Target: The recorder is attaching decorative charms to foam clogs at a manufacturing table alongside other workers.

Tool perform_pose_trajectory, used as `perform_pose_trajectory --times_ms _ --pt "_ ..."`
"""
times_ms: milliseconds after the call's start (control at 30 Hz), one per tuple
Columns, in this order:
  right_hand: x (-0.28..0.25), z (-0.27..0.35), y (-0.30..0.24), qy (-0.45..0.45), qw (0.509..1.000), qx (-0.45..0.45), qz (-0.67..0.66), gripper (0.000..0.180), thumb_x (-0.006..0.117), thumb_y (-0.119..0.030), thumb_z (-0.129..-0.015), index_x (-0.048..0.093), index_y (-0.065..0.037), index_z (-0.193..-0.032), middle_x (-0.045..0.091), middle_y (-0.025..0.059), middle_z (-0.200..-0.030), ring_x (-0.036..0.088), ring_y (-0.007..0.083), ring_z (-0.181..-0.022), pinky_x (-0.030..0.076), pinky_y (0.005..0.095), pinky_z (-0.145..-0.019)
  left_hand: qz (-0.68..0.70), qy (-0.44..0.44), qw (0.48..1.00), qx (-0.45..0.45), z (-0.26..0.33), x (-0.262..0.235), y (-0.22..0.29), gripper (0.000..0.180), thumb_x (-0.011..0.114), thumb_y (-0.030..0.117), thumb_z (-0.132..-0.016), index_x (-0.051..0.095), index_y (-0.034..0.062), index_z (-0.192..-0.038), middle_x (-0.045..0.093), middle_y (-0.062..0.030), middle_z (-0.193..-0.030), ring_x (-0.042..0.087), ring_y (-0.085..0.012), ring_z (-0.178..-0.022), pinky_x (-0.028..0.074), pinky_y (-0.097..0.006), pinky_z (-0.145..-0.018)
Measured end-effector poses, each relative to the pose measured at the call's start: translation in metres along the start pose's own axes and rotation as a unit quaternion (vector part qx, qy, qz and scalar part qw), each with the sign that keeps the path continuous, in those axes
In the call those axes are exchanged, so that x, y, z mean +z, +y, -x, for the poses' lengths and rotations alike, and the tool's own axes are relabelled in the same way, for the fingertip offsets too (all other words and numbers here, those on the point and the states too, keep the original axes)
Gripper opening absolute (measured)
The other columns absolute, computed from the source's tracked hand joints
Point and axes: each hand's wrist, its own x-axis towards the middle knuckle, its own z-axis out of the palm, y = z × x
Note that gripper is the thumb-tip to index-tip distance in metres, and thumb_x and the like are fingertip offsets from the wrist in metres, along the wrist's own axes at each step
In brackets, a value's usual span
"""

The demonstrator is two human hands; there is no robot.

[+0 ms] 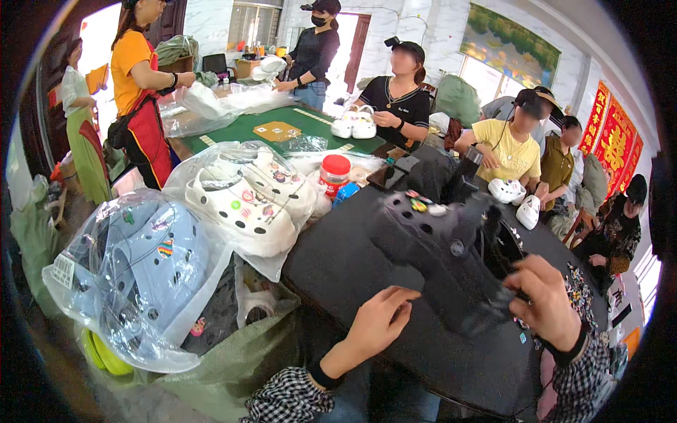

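Observation:
A pair of black clogs (451, 261), smeared by motion, is tilted over the dark table in front of me. Colourful charms (416, 204) sit on the toe of one. To the near left of them, my left hand (374, 326) is apart from the clogs, fingers loosely stretched and nothing in them. My right hand (546, 299) is at their right edge with its fingers curled to a pinch. Whether its fingertips touch the clog or hold something small cannot be made out. Small colourful charms (578, 292) lie scattered beyond that hand.
Bagged blue clogs (159, 264) and bagged white clogs (250, 201) are piled to my left. A red-lidded jar (335, 173) stands behind. Several people work around the black table (331, 261) and a green table (233, 127); one handles white clogs (354, 123).

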Motion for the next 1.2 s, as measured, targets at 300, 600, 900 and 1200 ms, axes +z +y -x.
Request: perform_pose_trajectory --times_ms 300,600,900,1200 --pt "0.079 -0.219 0.010 0.093 0.976 -0.145 -0.134 0.038 0.075 -0.012 -0.074 0.055 -0.001 -0.106 0.059 0.0183 -0.096 0.060 0.0399 -0.090 0.048 0.0457 -0.077 -0.278 -0.006 0.959 0.056 -0.020 -0.006 -0.050 0.031 0.060 0.016 -0.089 0.061 0.0016 -0.117 0.064 -0.0131 -0.111 0.062 -0.0307 -0.102 0.050 -0.039 -0.090" --pt "0.212 -0.476 0.013 0.273 0.944 -0.184 0.001 0.037 0.075 -0.016 -0.075 0.061 -0.013 -0.109 0.061 0.0082 -0.104 0.060 0.0307 -0.100 0.044 0.0456 -0.086 -0.131 0.034 0.991 0.023 0.001 0.030 -0.082 0.038 0.062 0.025 -0.090 0.060 -0.0014 -0.118 0.060 -0.0162 -0.118 0.059 -0.0331 -0.107 0.048 -0.043 -0.094" --pt "0.236 -0.416 -0.036 0.210 0.934 -0.224 -0.184 0.024 0.067 -0.010 -0.085 0.064 -0.006 -0.109 0.062 0.0132 -0.114 0.063 0.0333 -0.097 0.053 0.0402 -0.079 -0.249 -0.012 0.967 0.045 -0.014 -0.005 -0.058 0.029 0.065 0.022 -0.090 0.063 -0.0013 -0.108 0.064 -0.0120 -0.108 0.062 -0.0254 -0.102 0.052 -0.036 -0.090" --pt "0.218 -0.332 -0.055 0.062 0.949 -0.198 -0.238 0.014 0.061 -0.013 -0.087 0.067 -0.004 -0.096 0.065 0.0135 -0.095 0.065 0.0330 -0.089 0.052 0.0439 -0.076 -0.272 0.011 0.959 0.074 -0.018 -0.006 -0.051 0.029 0.065 0.027 -0.089 0.065 0.0031 -0.106 0.065 -0.0092 -0.103 0.062 -0.0247 -0.101 0.052 -0.037 -0.086"
